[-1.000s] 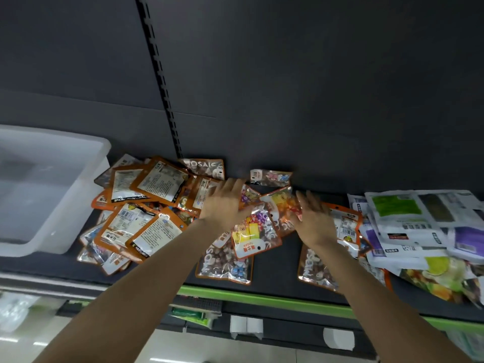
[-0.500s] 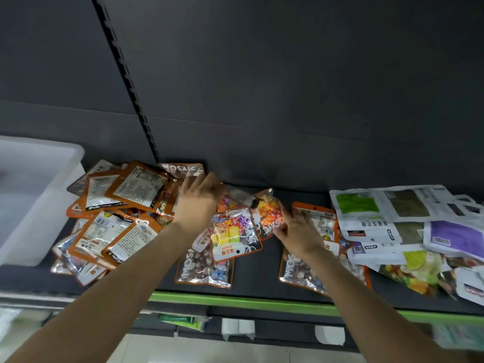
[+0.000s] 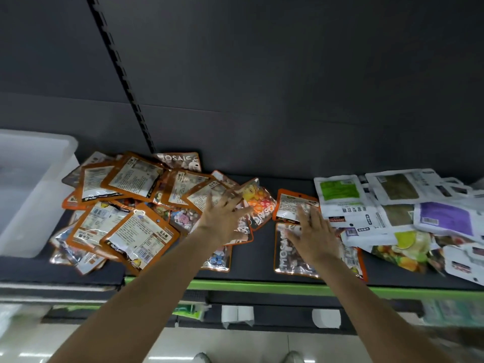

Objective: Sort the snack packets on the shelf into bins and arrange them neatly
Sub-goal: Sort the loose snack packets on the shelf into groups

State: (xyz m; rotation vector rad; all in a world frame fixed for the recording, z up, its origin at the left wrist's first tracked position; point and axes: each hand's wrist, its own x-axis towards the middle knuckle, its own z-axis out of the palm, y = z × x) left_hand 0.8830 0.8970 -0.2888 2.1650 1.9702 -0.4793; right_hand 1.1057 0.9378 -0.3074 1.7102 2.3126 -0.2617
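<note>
Orange-edged snack packets (image 3: 125, 205) lie in a loose overlapping heap on the dark shelf (image 3: 262, 255), left of centre, none yet in the clear plastic bin (image 3: 34, 195) at the far left. Two more orange packets (image 3: 293, 231) sit apart, just left of a pile of white pouches (image 3: 387, 205).

Change: the left hand (image 3: 222, 221) has slid left with the colourful candy packets under it, bunching them against the heap. A bare strip of shelf now separates the heap from the two packets on the right, which half a second ago nearly touched it.

The left hand lies flat, fingers spread and straight, pressing the top packets, gripping nothing. The right hand (image 3: 314, 237) also has straight fingers resting on the two packets; a second ago it was reaching further in, toward the candy packets.

Meaning for the task: likely still gathering by type, with binning not yet started. The view has also shifted, with more of the bin showing than half a second ago.
</note>
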